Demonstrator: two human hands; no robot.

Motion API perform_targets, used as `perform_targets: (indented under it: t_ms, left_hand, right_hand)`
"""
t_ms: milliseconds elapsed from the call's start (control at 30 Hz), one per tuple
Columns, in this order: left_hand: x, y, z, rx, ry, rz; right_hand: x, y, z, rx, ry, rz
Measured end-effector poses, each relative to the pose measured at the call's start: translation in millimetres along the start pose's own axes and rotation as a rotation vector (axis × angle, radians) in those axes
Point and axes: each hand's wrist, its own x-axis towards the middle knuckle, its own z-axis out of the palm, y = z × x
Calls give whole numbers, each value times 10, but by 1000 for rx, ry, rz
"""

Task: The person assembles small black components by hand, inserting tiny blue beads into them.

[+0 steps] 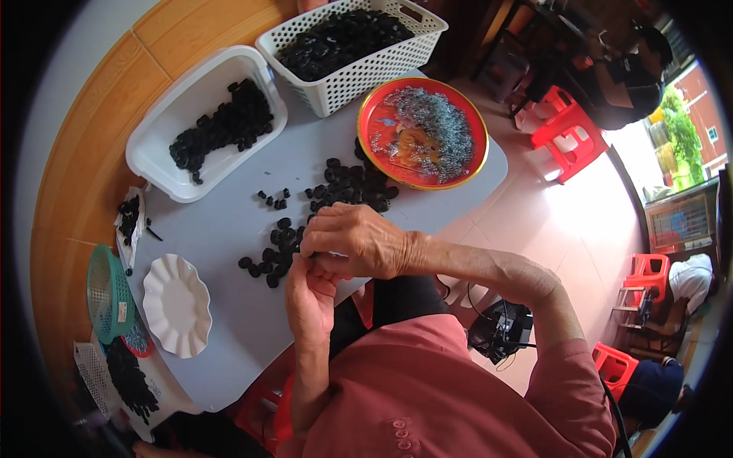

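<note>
**A:** ok so what was the grip doing? Clock centred on the hands, 12 at the top of the view.

**B:** Right hand (363,237) came over the top, left hand (311,301) sat just under it at about 7, fingertips bent in together. Something dark seemed to peek out between them, but the knuckles hid it. Couldn't tell how far open either grip was, or which one had hold of anything.

**A:** And the stuff to work with?

**B:** Super close. Loose black round parts (272,254) lay just beside the hands at 9, a denser black heap (355,183) at 12 to 1, and some smaller black pieces (273,200) at 10 to 11, all on the pale surface (221,229). Further out: wavy white dish (177,305) at 8, nothing in it, then the red tray (385,164) of tiny clear-looking bits at 1. White tub (153,153) at 10 to 11 and holey white basket (366,80) at 12, both holding black pieces, were furthest.

**A:** Any tips for doing it cleanly?

**B:** imo the left hand was best used as a steady cradle, with the right fingertips doing the fine work. Low over the surface was smart too, since anything dropped wouldn't have rolled far. I'd have tilted the right knuckles back for a clearer look.
</note>
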Motion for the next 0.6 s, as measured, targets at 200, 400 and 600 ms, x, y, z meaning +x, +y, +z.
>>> perform_targets:
  t_ms: [200,400,600]
  left_hand:
    - [39,-56,136,131,63,-50]
    - [-17,-69,148,252,50,-8]
    - [-66,-112,200,211,23,-55]
  right_hand:
    - [-289,-33,-168,-22,70,-13]
    - [-476,126,-961,-351,121,362]
    - [-587,519,-1257,-372,-115,597]
